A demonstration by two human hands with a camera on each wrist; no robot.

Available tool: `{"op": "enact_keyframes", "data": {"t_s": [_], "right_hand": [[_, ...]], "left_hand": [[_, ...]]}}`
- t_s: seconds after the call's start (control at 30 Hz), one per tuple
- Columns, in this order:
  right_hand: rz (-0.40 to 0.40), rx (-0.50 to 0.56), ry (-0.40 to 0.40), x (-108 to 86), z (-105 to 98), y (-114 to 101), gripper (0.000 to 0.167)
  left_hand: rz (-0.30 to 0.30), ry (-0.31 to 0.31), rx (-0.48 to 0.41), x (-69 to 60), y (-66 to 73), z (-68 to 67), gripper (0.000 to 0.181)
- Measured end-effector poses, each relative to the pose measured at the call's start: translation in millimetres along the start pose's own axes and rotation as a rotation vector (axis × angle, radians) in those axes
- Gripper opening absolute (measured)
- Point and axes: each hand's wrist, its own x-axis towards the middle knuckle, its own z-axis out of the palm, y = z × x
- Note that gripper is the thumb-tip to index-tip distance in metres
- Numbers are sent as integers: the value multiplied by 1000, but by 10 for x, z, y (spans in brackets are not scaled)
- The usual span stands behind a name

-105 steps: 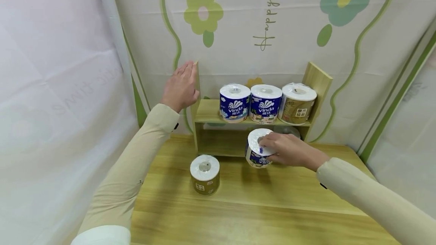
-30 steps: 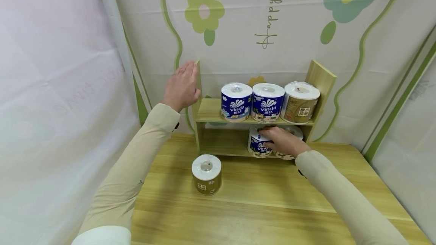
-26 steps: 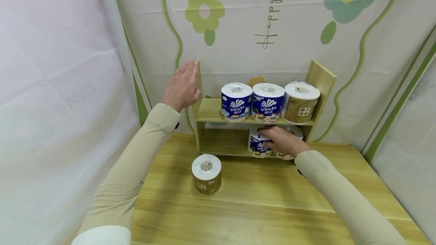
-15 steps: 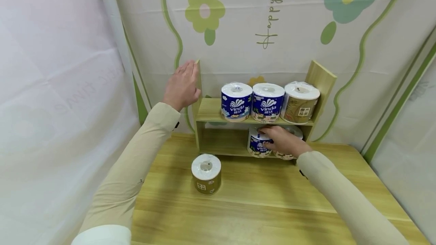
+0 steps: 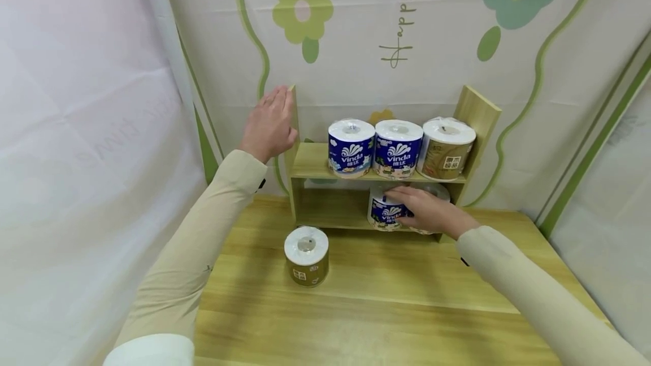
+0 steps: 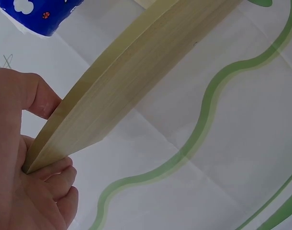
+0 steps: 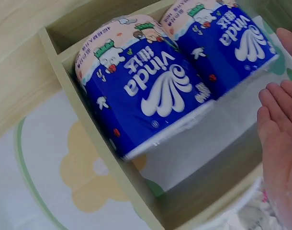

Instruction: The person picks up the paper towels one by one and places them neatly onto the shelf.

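My left hand [image 5: 268, 123] grips the top of the left side panel of a wooden two-tier shelf [image 5: 311, 161]; in the left wrist view, thumb and fingers [image 6: 60, 184] lie on either side of the panel [image 6: 95, 93]. On the lower tier stands a blue Vinda toilet roll [image 5: 382, 212], and my right hand [image 5: 432, 210] is over its right side. In the right wrist view that hand [image 7: 282, 139] has its fingers extended, apart from the blue rolls. A second blue roll [image 7: 141, 88] stands to its right, mostly behind the hand in the head view.
Two blue rolls [image 5: 351, 154] and a brown toilet roll [image 5: 445, 154] line the upper tier's right part. Another brown roll [image 5: 307, 261] stands on the wooden table [image 5: 356, 321], before the shelf. A printed cloth [image 5: 351, 27] hangs behind.
The blue roll my right hand held before the shelf 3.5 seconds ago now stands on the lower tier. That hand has just shifted slightly right. My left hand stays on the panel.
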Motion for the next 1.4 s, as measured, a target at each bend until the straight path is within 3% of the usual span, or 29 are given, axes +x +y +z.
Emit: {"op": "enact_keyframes", "data": {"t_s": [0.3,0.5,0.83,1.1,1.4], "right_hand": [[-80,24,12,-49,-267,-195,68],[-71,50,-44,-67,-474,-394,68],[-34,-92,-56,-100,-1224,-576,71],[38,-188,8,-141,-1726,-418,70],[203,-227,47,-319,-1931,30,84]], "left_hand": [[-8,20,-23,-9,-26,-13,72],[-7,31,-28,-10,-37,-12,72],[-14,30,-33,-8,-40,-27,72],[-21,16,-25,-23,-45,-12,73],[-7,25,-22,-17,-1,-10,71]]}}
